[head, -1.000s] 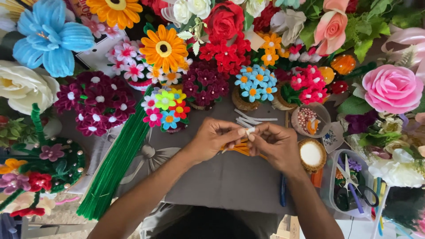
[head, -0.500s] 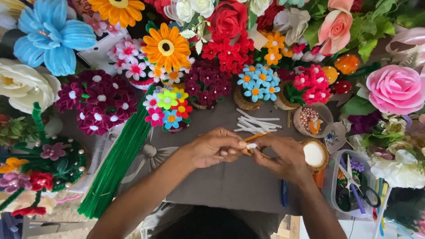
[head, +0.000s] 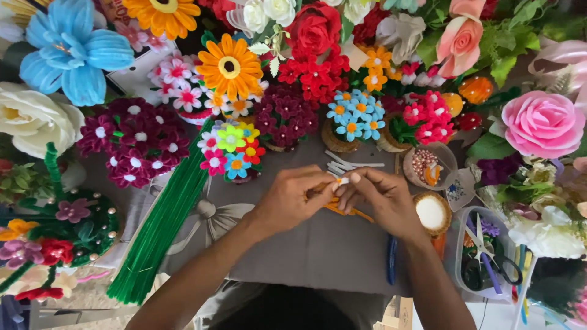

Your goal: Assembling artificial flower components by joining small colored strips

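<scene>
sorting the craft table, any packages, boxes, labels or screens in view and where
Clear plastic box: right of the right hand, rectangular, holds scissors.
Cardboard box: bottom edge, brown, only a corner shows.
White card: upper left among the flowers, mostly hidden.
No screens or signs.

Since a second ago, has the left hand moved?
Yes. The left hand has slid right and slightly down, away from the multicoloured flower pot, and meets the right hand nearer the round white-filled dish.
</scene>
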